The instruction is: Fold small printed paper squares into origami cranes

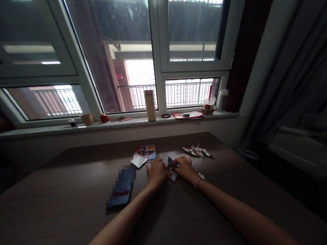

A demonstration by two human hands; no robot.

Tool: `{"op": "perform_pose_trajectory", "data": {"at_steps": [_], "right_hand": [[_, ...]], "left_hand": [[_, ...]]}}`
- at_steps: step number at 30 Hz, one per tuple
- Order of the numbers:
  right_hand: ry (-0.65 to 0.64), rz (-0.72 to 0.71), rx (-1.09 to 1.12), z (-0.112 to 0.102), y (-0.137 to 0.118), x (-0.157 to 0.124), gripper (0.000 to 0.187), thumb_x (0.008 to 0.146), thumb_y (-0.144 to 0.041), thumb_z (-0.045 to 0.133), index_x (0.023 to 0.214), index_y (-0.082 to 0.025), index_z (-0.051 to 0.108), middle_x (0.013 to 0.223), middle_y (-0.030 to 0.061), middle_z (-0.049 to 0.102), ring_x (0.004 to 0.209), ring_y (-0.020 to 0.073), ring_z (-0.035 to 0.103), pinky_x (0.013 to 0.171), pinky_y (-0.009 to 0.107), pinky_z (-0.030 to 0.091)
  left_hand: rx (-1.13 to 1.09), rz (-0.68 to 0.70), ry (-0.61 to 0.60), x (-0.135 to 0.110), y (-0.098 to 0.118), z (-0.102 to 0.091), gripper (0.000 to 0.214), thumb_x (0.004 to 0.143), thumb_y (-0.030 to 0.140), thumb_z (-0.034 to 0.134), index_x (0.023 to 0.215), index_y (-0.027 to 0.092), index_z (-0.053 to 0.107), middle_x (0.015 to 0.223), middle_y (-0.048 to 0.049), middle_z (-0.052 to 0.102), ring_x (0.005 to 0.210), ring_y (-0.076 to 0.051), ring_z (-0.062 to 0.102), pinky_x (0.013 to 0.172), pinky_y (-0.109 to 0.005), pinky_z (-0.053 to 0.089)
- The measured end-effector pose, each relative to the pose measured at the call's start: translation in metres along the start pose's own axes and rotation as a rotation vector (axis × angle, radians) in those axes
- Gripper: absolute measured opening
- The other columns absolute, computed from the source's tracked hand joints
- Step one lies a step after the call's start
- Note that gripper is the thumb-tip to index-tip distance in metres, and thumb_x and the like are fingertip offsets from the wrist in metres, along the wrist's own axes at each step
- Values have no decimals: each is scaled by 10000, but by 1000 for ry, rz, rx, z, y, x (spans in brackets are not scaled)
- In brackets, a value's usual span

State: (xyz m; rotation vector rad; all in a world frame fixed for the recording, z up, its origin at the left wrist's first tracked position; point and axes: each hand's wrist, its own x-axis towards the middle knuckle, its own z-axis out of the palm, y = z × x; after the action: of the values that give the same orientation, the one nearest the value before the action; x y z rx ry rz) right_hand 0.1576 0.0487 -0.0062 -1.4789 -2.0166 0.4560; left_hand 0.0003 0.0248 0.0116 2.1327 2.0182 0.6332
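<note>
A small printed piece of folded paper [172, 174] sits on the table between my hands, with a dark point standing up at its far end. My left hand [156, 173] pinches its left edge with closed fingers. From the other side my right hand [186, 168], with a bracelet at the wrist, grips the right edge. Beyond the left hand lie colourful printed sheets [145, 149] with a white paper square [139, 161] partly over them. Several folded paper figures [198, 150] with pointed tips stand in a group past my right hand.
A phone [122, 187] lies left of my left arm on the brown table [76, 177]. On the windowsill stand a beige flask [150, 105], a paper cup [87, 119], a drink cup with a red straw [209, 102], a pale bottle [222, 100], and scissors [186, 115] on papers.
</note>
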Motion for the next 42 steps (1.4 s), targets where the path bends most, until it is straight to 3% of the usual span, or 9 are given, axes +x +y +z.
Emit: {"op": "perform_pose_trajectory", "data": {"at_steps": [3,12,23,27,35,42], "right_hand": [[-5,14,-13,1,0,-1,134,815,-268,620,916,-231,701,985,57,700,1097,264,522,1101,580,92],[-19,42,-81,8,4,0,143,833,-333,611,889,-241,704,1050,80,674,1131,297,487,1085,603,139],[-18,52,-99,7,1,-1,200,810,-323,603,948,-220,704,1075,94,634,1136,303,459,1080,608,146],[-10,50,-106,7,3,0,210,811,-334,603,960,-223,701,1068,86,628,1134,304,466,1077,596,155],[10,45,-64,6,10,0,159,804,-312,625,901,-234,723,1039,67,635,1101,270,469,1091,526,182],[-5,49,-84,7,8,0,212,825,-418,637,909,-240,716,1054,72,628,1120,289,467,1074,536,196]], "left_hand": [[-18,9,17,0,-2,2,151,833,319,614,917,248,716,1373,-68,565,1286,-286,444,1097,-607,210],[-59,-6,16,2,-7,7,113,809,332,642,853,264,721,1417,-13,536,1283,-295,443,1095,-617,210],[-106,-49,3,6,-9,6,184,727,289,668,900,270,730,1446,-19,515,1288,-321,433,1098,-645,196],[-108,-38,10,3,-7,7,239,750,292,651,976,279,729,1445,-33,518,1296,-316,435,1117,-645,160],[-112,-35,2,2,-11,10,199,777,319,641,944,279,742,1435,-19,528,1300,-318,440,1115,-682,114],[-104,-36,29,3,-10,11,160,804,392,652,882,286,743,1425,-13,538,1295,-318,446,1110,-675,122]]}}
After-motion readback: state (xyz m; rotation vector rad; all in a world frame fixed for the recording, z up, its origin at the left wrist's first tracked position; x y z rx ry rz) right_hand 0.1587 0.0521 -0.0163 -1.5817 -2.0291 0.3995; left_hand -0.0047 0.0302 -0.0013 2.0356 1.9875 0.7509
